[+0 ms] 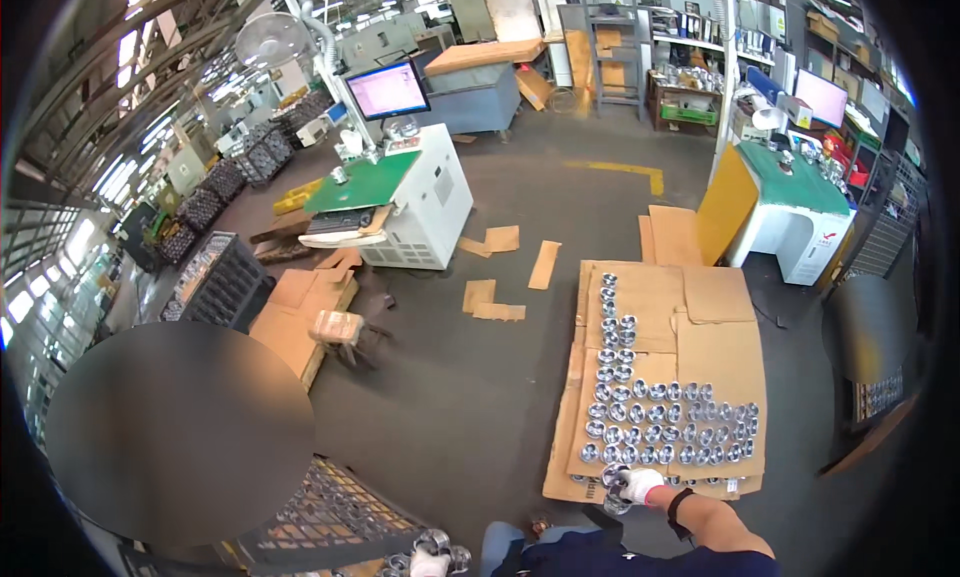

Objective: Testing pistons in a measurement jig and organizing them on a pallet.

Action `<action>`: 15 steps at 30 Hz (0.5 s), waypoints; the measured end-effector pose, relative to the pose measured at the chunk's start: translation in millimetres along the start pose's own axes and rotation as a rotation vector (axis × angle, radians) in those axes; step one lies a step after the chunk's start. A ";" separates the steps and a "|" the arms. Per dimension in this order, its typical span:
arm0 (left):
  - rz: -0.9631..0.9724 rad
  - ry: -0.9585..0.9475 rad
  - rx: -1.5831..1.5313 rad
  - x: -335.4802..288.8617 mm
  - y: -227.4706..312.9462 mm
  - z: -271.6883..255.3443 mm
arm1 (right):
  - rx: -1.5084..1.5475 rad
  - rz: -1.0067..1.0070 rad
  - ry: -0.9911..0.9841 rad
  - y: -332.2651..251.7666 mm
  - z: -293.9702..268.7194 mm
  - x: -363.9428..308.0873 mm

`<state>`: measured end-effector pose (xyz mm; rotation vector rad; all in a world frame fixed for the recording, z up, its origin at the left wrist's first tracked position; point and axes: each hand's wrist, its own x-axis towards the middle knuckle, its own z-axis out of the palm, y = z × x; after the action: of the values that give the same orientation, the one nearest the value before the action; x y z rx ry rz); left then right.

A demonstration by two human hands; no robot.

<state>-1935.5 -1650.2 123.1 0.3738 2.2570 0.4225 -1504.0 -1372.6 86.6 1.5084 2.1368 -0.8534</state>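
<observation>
My right hand (640,484), in a white glove with a dark wrist strap, reaches to the near edge of a flat cardboard sheet (715,327) on the floor. It is closed on a shiny round metal part (615,501). Several rows of the same metal parts (665,417) stand on the cardboard, and one column runs away from me. My left hand (429,564), also gloved, shows only at the bottom edge. It is against more metal parts (446,547) beside a wire mesh crate (320,522); its grip is hidden.
On the concrete floor a white workstation (425,202) with a green top and a monitor stands at centre left, another workstation (805,222) at right. Black crates (215,277), a small stool (340,329) and cardboard scraps (495,302) lie between them.
</observation>
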 end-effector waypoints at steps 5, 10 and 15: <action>-0.056 0.142 0.488 139.7 88.4 -52.6 | 0.098 -0.143 0.278 -68.7 -72.3 51.2; 0.241 -0.072 0.527 216.2 171.6 -100.3 | 0.053 0.008 0.246 -88.3 -101.6 114.4; 0.425 -0.274 0.719 334.6 244.4 -137.6 | 0.075 0.199 0.065 -105.1 -155.1 184.0</action>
<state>-2222.4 -1322.6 91.2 1.2111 1.9839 -0.2465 -1661.3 -1164.1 113.6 1.7743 1.9768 -0.8321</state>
